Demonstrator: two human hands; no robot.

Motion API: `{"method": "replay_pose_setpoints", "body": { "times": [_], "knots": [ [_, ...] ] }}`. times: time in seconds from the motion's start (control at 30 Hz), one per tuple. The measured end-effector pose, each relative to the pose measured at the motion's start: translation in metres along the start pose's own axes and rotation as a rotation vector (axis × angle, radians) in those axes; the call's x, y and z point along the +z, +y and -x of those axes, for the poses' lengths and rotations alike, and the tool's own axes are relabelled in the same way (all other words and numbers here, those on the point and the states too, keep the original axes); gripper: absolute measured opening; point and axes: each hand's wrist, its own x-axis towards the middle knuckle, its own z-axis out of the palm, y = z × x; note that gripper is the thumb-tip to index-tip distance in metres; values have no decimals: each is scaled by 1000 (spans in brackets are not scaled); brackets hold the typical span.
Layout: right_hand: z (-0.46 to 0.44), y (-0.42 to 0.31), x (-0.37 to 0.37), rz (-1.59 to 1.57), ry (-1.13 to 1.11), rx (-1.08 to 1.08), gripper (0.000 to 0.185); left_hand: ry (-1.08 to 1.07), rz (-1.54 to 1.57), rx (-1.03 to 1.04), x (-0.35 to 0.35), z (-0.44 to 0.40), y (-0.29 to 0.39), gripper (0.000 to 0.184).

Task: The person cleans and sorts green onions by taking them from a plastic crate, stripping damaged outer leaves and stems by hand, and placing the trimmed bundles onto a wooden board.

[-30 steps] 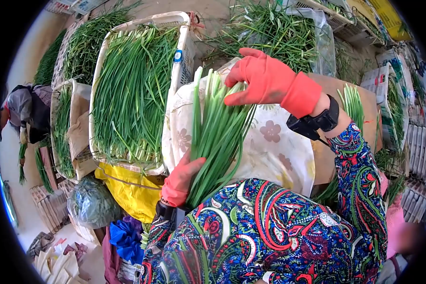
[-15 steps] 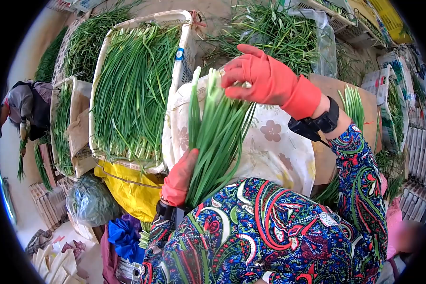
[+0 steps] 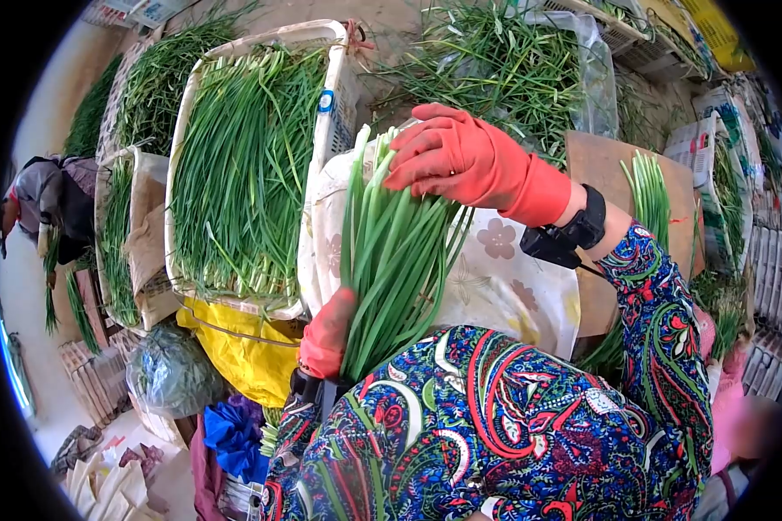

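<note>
A thick bunch of garlic chives [image 3: 391, 260] lies slanting across my lap, white stem ends up and green leaves toward my body. Low on the bunch's left side, my left hand [image 3: 328, 334] in a red rubber glove is closed around the leaves; most of its fingers are hidden behind them. My right hand [image 3: 456, 156], gloved the same way, bends its fingers over the upper stems, covering part of the white ends. Beneath the bunch is a pale cloth with flower prints [image 3: 495, 278].
A white crate [image 3: 302, 204] full of chives stands at the left, above a yellow sheet [image 3: 235, 352]. A brown board [image 3: 595, 295] at the right bears a small chive bunch [image 3: 647, 195]. Loose leaves [image 3: 504, 69] lie at the back. Another person [image 3: 48, 200] holds chives at far left.
My right hand has shifted slightly left and turned, its fingers now lower over the stems. The leaves have spread a little to the left. My left hand stays at the bunch's side.
</note>
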Motion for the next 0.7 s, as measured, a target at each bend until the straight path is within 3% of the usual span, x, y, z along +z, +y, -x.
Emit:
{"method": "replay_pose_setpoints", "body": {
  "times": [0.03, 0.1, 0.13, 0.2, 0.23, 0.33, 0.43, 0.53, 0.57, 0.6, 0.63, 0.67, 0.7],
  "knots": [
    [-1, 0, 0, -75, -12, 53, 16, -118, -17, -9, -20, -11, -5, 49],
    [-4, 0, 0, -184, -10, 100, 14, -104, -209, 44, -19, -15, 0, 46],
    [-3, -1, 0, -368, 21, 240, 13, -98, -306, 71, -17, -16, 3, 44],
    [2, -5, 6, -738, 87, 517, 13, -110, -205, 26, -19, -16, 1, 41],
    [3, 2, 12, -859, 214, 502, 16, -101, -177, -3, -22, -15, 1, 43],
    [-2, 25, -35, -625, 346, 463, 26, -73, -283, 23, -20, -9, 2, 45],
    [36, 113, -89, 234, 672, 425, 29, -49, -249, 102, -30, -3, -4, 44],
    [145, 260, -149, 820, 533, 719, 33, -25, -158, 91, -59, -10, -13, 44],
    [127, 229, -138, 363, 599, 924, 33, -33, -77, 67, -60, -12, -13, 45],
    [105, 194, -126, -190, 817, 1124, 35, -44, 4, 41, -59, -14, -13, 46],
    [82, 159, -115, -549, 1045, 1317, 39, -135, 101, 17, -45, -12, -10, 49],
    [45, 114, -97, -711, 1000, 1227, 51, -90, 67, 5, -56, -16, -12, 52],
    [48, 119, -75, -748, 783, 1058, 56, -113, 58, -41, -54, -17, -7, 50]
  ]
}}
